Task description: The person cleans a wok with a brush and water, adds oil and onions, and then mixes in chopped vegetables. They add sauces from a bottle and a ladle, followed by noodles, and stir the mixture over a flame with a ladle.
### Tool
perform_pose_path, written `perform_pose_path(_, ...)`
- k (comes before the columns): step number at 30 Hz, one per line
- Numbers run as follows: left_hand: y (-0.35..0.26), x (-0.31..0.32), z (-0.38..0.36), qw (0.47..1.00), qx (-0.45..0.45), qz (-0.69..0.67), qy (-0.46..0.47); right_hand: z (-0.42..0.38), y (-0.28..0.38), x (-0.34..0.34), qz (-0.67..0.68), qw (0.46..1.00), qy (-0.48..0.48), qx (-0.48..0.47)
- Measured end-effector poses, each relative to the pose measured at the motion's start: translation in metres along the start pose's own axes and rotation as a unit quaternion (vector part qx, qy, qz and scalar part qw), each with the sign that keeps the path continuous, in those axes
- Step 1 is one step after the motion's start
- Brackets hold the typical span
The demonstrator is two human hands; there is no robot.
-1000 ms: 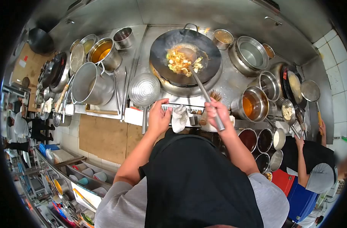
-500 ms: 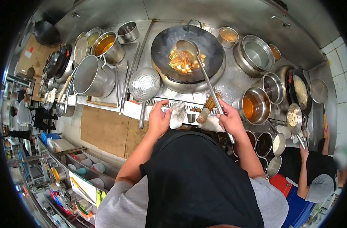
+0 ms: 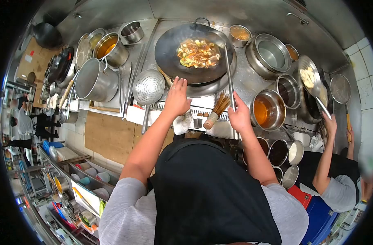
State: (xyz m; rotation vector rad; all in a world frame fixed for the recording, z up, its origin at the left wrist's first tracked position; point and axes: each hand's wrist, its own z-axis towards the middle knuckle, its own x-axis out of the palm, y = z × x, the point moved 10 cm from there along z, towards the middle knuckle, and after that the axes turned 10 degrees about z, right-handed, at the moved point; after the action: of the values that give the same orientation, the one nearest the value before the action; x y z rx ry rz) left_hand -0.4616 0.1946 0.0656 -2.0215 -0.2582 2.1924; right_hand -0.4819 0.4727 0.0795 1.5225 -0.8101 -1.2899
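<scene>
My right hand [image 3: 239, 114] is wrapped round the long handle of a metal ladle [image 3: 229, 75]. The ladle's head is at the right side of a black wok [image 3: 168, 61], blurred by steam or motion. Chopped, sauced food [image 3: 198, 53] lies spread in the middle of the wok. My left hand [image 3: 178, 98] reaches forward near the wok's front edge, fingers stretched out and holding nothing. Below it a crumpled white cloth [image 3: 182, 123] lies on the stove front. A bamboo brush [image 3: 217, 109] stands between my hands, and a perforated strainer [image 3: 148, 86] lies to the left.
Pots stand on the left, one large and deep [image 3: 94, 81], one with amber liquid [image 3: 108, 48]. On the right are a pan of orange liquid [image 3: 268, 108] and a pot of water [image 3: 272, 53]. Beside me a co-worker's hand [image 3: 330, 123] holds a ladle of pale pieces [image 3: 309, 77].
My left hand has moved forward from beside the cloth toward the wok. The ladle has left the food for the wok's right side; the food is more spread. The co-worker's ladle has moved forward.
</scene>
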Motion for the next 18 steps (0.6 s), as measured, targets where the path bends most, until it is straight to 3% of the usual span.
perform_pose_path(2,-0.002,0.000,-0.001,1.000,0.003,-0.001,-0.002,0.010,-0.010,0.005,-0.090,0.983,-0.055,-0.153)
perform_pose_path(3,0.000,0.001,-0.001,1.000,0.002,-0.001,-0.002,0.014,-0.005,0.003,-0.089,0.983,-0.054,-0.153)
perform_pose_path(4,0.000,0.001,-0.002,1.000,0.011,0.002,-0.007,0.021,-0.017,0.008,0.002,1.000,0.008,-0.014)
perform_pose_path(6,-0.001,0.000,-0.004,1.000,0.018,0.005,-0.013,0.006,-0.019,0.016,0.194,0.947,0.097,0.237)
perform_pose_path(7,-0.002,0.000,-0.005,1.000,0.019,0.007,-0.010,0.003,-0.028,0.016,0.195,0.947,0.099,0.235)
perform_pose_path(9,-0.001,-0.002,-0.009,1.000,0.016,0.012,-0.008,-0.005,-0.024,0.014,0.189,0.973,0.106,0.073)
perform_pose_path(10,-0.002,-0.003,-0.011,1.000,0.014,0.004,-0.016,-0.015,-0.001,0.008,0.105,0.990,0.088,-0.028)
perform_pose_path(11,-0.003,-0.003,-0.013,1.000,0.012,-0.003,-0.023,-0.027,0.004,0.005,0.107,0.990,0.090,-0.028)
perform_pose_path(13,-0.008,-0.009,-0.022,1.000,0.010,-0.003,-0.028,-0.055,0.044,-0.004,-0.037,0.992,0.105,-0.060)
perform_pose_path(16,-0.007,-0.013,-0.045,0.992,-0.028,-0.119,-0.013,-0.095,0.049,-0.002,-0.112,0.980,0.164,-0.019)
perform_pose_path(17,-0.006,-0.017,-0.053,0.992,-0.027,-0.122,-0.013,-0.105,0.040,-0.001,-0.114,0.980,0.164,-0.018)
perform_pose_path(18,-0.007,-0.019,-0.062,0.987,-0.023,-0.159,0.010,-0.113,0.034,0.007,-0.028,0.984,0.174,0.014)
